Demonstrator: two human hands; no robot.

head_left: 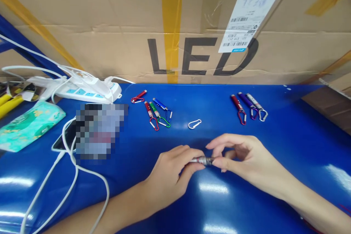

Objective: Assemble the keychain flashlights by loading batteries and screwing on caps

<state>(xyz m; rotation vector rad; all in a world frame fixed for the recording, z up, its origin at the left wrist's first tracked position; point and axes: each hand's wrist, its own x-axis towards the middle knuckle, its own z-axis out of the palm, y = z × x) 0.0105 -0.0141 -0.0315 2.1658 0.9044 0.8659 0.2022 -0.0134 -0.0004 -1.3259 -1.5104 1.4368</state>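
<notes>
Tube (203, 160), likely light, stiff and slick, I'd hold mid-barrel: left hand (172, 170) pinches it, right hand (248, 157) unclear to me.

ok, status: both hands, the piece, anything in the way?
Left hand pinching silver tube. Right hand at the tube's other end, grip unclear. Silver carabiner lies beyond both hands, touching neither; no blockage seen.

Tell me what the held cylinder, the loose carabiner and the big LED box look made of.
Silver cylinder: probably metal, smooth, given its grey sheen, though it is partly hidden.
Loose carabiner: likely metal, silvery, judging by its bright highlights; coated plastic remains possible.
LED box: cardboard, matte brown, shown by its creases and printed lettering.
</notes>
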